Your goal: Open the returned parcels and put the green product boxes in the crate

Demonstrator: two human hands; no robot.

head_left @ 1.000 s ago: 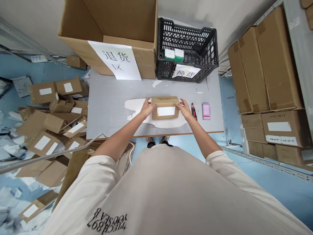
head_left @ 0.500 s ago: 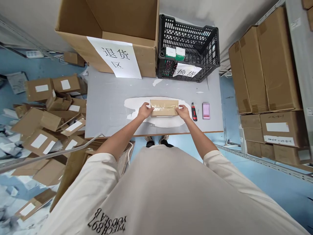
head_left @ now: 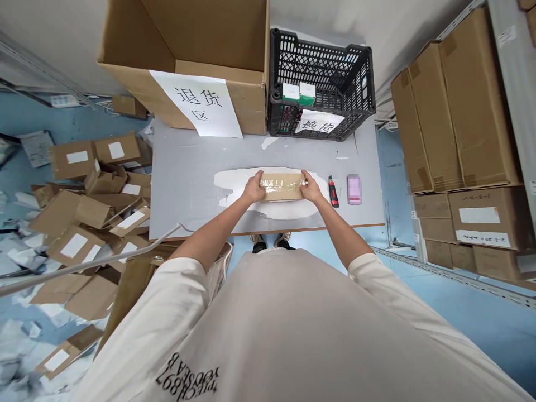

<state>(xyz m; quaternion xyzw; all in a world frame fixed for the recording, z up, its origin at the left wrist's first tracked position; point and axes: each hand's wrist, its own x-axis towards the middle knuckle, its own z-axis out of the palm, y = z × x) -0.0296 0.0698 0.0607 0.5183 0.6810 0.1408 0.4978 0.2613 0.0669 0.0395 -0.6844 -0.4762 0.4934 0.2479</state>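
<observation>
A small taped cardboard box (head_left: 282, 187) is held between my two hands over a white patch on the grey table (head_left: 184, 167). Clear tape shines along its top face. My left hand (head_left: 254, 187) grips its left end, with the fingers partly hidden behind the box. At the other end, my right hand (head_left: 310, 186) closes round the right edge, thumb in front. To the right of that hand lies a red and black box cutter (head_left: 333, 192). Beyond the cutter is a pink and white rectangular item (head_left: 354, 189), its face blurred.
A large open carton (head_left: 247, 100) with a paper sign stands at the back left of the table. Beside it is a black plastic crate (head_left: 322, 72) holding small white-green boxes (head_left: 299, 92). Opened cartons (head_left: 75, 245) pile up on the left floor; stacked cartons (head_left: 481, 111) fill the right shelf.
Both hands have shifted their hold on the small box, now wrapping its ends more fully. The box stays in nearly the same place, and the camera view has moved slightly.
</observation>
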